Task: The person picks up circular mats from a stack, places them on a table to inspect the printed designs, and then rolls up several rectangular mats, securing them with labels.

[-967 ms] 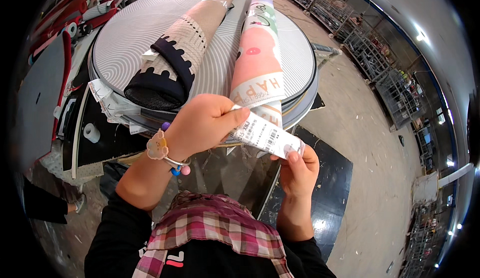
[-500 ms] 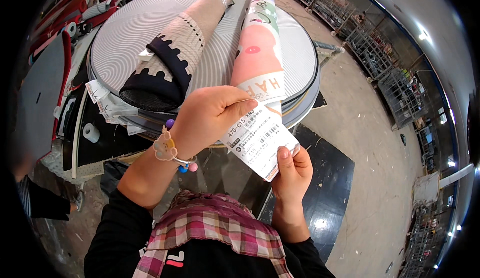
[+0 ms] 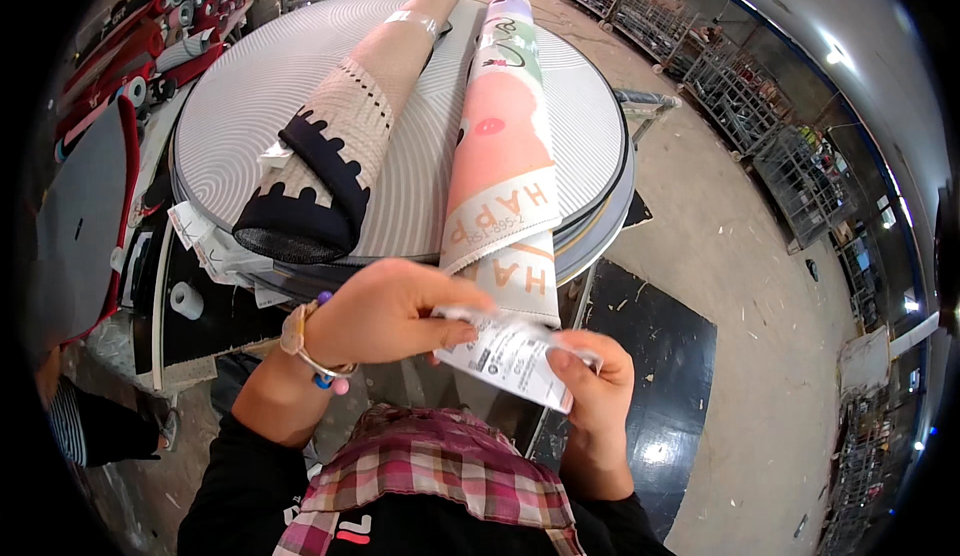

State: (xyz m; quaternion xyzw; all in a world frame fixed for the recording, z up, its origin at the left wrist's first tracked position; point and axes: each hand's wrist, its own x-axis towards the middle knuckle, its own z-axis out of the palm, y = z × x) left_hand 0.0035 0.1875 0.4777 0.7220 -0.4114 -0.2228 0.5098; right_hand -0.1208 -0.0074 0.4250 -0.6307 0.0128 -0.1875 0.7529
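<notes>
Both hands hold a white printed paper label (image 3: pixel 508 356) in front of my chest. My left hand (image 3: pixel 395 311) pinches its upper left edge with fingers closed; a beaded bracelet sits on that wrist. My right hand (image 3: pixel 590 381) grips the label's lower right end. Just beyond the label lies the near end of a rolled pink and cream rug (image 3: pixel 505 156), resting on a large round grey ribbed table (image 3: pixel 250 106). To its left lies a second rolled rug (image 3: pixel 335 146), beige with a dark scalloped border.
Several rolled rugs are stacked on racks at the far left (image 3: pixel 140 46). A tape roll (image 3: pixel 186 300) sits on a dark shelf below the table. Wire cage carts (image 3: pixel 740 106) line the right side across a concrete floor. A black floor mat (image 3: pixel 660 376) lies under me.
The label has dropped lower and turned flatter between my hands. My left hand has moved from the rug's end down toward my chest, and my right hand has closed over the label's right end.
</notes>
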